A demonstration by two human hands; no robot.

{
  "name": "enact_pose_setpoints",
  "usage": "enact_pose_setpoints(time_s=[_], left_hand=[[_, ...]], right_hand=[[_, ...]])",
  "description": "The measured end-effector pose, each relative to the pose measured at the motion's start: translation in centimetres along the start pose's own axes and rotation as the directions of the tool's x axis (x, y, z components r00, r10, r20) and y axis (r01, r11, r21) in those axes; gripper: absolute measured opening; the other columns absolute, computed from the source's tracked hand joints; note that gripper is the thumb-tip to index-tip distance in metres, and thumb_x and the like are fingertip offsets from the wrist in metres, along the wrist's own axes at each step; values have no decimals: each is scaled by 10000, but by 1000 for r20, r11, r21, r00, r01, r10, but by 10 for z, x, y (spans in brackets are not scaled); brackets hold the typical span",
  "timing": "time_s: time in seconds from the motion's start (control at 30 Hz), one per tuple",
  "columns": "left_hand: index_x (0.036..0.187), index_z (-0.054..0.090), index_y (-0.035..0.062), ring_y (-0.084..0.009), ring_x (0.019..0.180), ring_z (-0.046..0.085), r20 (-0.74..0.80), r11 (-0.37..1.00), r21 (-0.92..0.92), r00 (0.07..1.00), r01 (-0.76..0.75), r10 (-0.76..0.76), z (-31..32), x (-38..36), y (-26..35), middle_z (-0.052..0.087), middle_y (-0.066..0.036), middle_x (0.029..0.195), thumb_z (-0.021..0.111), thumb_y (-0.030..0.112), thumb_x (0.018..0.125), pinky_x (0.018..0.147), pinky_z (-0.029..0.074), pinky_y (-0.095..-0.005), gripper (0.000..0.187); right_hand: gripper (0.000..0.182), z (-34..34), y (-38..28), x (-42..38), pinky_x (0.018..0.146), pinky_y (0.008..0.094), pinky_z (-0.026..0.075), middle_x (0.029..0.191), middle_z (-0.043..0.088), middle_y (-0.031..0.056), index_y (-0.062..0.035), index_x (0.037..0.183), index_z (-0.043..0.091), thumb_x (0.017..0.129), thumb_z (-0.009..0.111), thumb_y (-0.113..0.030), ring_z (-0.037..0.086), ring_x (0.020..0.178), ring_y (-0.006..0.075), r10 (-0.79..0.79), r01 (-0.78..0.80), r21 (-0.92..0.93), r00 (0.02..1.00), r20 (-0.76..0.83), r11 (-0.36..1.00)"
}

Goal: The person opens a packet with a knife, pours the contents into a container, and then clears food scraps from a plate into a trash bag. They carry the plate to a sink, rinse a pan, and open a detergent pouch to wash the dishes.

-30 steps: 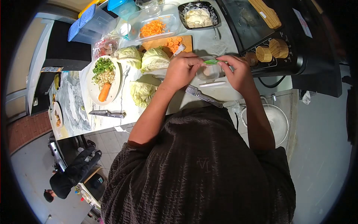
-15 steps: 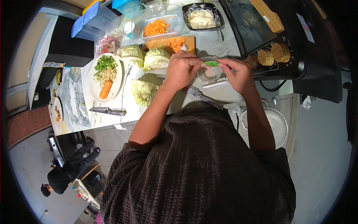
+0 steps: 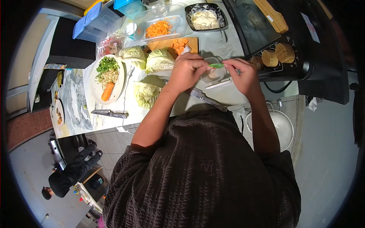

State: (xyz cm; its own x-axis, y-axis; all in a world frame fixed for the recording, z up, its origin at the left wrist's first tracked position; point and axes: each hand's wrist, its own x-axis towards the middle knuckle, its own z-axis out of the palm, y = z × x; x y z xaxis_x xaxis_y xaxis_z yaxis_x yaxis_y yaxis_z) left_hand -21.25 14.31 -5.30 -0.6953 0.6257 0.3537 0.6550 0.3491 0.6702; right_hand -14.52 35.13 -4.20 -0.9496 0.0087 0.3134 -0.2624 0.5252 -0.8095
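Fingertips of the left hand [image 3: 189, 71] and right hand [image 3: 243, 76] pinch a small green piece [image 3: 216, 65] between them, above a clear tub [image 3: 213, 76]. It looks thin and soft, so an uneven tug could tear it, and a slack pinch could let it fall. Nearer the shirt [image 3: 205, 163], a knife [image 3: 208, 99] lies with its handle by the counter's [image 3: 131, 108] edge; brushing cloth might knock it off. Cabbage [image 3: 146, 94] sits beside the left forearm [image 3: 152, 123].

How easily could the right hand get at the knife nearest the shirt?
Probably quite easily: the knife lies close by, its handle uncovered, though the right hand would likely have to let go of the green leaf first.
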Motion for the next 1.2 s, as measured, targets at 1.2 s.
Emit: enact_pose_setpoints(time_s=[1.2], left_hand=[[811,700,116,-228,800,571,-63,976,217,998,24,-10,-1,-4,1,655,-19,798,687,117,739,690,397,-356,73]], right_hand=[[127,13,10,-10,667,300,508,822,673,152,8,938,645,821,639,-39,665,726,222,175,-171,122,984,-20,978]])
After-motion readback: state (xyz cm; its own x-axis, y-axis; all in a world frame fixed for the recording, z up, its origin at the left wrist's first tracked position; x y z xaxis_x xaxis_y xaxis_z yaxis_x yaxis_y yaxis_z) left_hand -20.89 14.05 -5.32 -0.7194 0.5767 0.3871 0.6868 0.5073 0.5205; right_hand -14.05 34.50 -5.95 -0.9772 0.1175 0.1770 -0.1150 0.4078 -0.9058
